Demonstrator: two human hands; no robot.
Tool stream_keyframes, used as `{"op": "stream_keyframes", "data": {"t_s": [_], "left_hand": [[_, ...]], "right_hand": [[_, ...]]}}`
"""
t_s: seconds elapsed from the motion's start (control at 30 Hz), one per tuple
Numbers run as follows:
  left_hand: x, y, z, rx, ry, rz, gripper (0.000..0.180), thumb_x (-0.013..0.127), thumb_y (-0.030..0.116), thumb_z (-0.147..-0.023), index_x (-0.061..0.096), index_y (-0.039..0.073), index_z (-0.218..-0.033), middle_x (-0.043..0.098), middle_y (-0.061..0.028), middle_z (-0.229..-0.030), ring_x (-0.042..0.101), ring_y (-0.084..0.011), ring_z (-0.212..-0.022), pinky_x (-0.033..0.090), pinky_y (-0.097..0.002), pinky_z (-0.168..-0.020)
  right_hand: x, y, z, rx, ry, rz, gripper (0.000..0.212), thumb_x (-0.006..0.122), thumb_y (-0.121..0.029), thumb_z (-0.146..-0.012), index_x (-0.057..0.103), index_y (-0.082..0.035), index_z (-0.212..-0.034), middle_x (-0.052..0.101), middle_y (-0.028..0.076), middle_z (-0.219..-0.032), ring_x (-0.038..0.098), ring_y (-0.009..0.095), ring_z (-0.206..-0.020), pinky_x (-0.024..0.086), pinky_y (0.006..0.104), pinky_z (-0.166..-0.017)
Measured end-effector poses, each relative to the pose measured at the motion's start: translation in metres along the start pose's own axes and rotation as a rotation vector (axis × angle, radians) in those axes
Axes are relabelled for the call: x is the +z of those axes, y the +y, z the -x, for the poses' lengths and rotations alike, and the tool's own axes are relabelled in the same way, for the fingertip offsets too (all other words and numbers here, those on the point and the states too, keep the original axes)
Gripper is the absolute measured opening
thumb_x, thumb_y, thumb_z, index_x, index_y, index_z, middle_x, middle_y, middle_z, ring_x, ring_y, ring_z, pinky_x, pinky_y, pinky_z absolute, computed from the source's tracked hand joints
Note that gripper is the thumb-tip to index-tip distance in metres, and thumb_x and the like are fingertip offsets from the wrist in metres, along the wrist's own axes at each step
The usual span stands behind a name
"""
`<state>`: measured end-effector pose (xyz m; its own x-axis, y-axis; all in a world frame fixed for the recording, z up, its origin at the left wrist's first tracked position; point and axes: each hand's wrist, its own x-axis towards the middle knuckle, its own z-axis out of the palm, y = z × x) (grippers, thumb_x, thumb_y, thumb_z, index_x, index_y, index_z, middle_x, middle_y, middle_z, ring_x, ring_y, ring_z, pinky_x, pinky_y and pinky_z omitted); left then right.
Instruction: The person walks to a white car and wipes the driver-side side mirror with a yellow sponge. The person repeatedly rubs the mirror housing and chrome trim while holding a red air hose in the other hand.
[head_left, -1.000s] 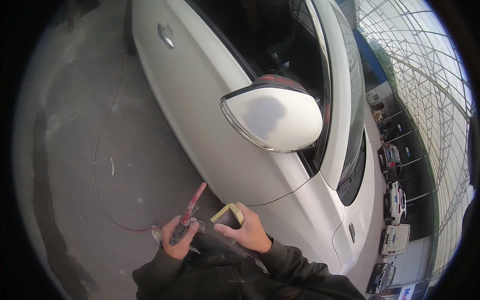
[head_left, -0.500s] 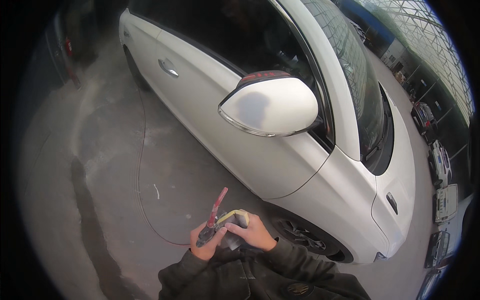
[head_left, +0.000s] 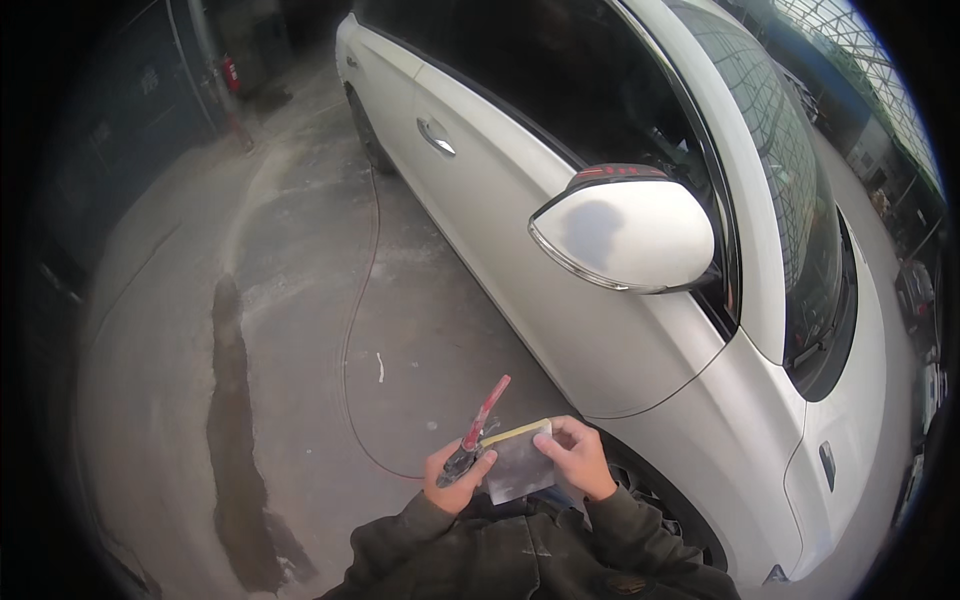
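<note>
In my left hand [head_left: 452, 482] is an air blow gun [head_left: 466, 455] with a dark body and a long red nozzle pointing up and away. My left fingers are closed around it, the thumb against the near edge of a grey sanding sheet. My right hand [head_left: 584, 458] pinches the far right corner of that sanding sheet [head_left: 520, 468], thumb on top. The sheet has a yellow edge and lies fairly flat between both hands. Beyond them is a white car's wing mirror [head_left: 650, 235], with a dull grey patch [head_left: 593, 232] on its cover.
A white car [head_left: 540, 250] fills the right side, its front wheel [head_left: 650, 490] close by my right arm. A thin red hose [head_left: 350, 360] curves over the concrete floor to my left hand. A dark strip [head_left: 232, 430] marks the floor. Further back stands a red extinguisher [head_left: 231, 74].
The view has turned left, so the car sits further right in it. The sanding sheet was bent between my hands and is now spread flatter, my right hand further from the left.
</note>
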<state>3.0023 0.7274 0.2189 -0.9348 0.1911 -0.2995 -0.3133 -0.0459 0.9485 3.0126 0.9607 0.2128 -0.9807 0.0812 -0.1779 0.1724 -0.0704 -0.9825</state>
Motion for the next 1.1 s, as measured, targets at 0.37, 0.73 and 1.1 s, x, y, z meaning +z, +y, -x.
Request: {"op": "stream_keyframes", "data": {"t_s": [0.37,0.73,1.1], "left_hand": [[0.037,-0.005,0.012,0.056,0.212,0.146,0.022,0.083,0.018,-0.097,0.070,0.001,-0.096,0.065,0.0018,-0.076,0.056,-0.0064,-0.065,0.044,-0.0267,-0.060],[0.076,-0.037,-0.004,-0.016,0.350,0.062,0.022,0.084,0.016,-0.097,0.068,0.001,-0.094,0.061,0.0042,-0.076,0.052,-0.0055,-0.069,0.043,-0.0262,-0.062],[0.100,-0.024,-0.005,0.014,0.326,0.146,0.024,0.088,0.017,-0.092,0.072,0.000,-0.093,0.064,0.0035,-0.078,0.053,-0.0062,-0.068,0.044,-0.0274,-0.062]], "right_hand": [[-0.074,-0.132,-0.079,-0.274,-0.375,0.497,0.053,0.088,-0.021,-0.091,0.068,-0.002,-0.137,0.073,0.010,-0.124,0.072,0.017,-0.103,0.057,0.0328,-0.092],[-0.104,-0.017,-0.047,0.200,-0.393,-0.046,0.011,0.080,-0.007,-0.099,0.069,-0.005,-0.098,0.071,-0.002,-0.092,0.063,0.003,-0.085,0.050,0.0233,-0.075],[-0.109,-0.016,-0.051,0.208,-0.403,-0.165,0.010,0.079,-0.009,-0.099,0.070,-0.004,-0.100,0.071,-0.002,-0.094,0.062,0.006,-0.086,0.049,0.0247,-0.079]]}}
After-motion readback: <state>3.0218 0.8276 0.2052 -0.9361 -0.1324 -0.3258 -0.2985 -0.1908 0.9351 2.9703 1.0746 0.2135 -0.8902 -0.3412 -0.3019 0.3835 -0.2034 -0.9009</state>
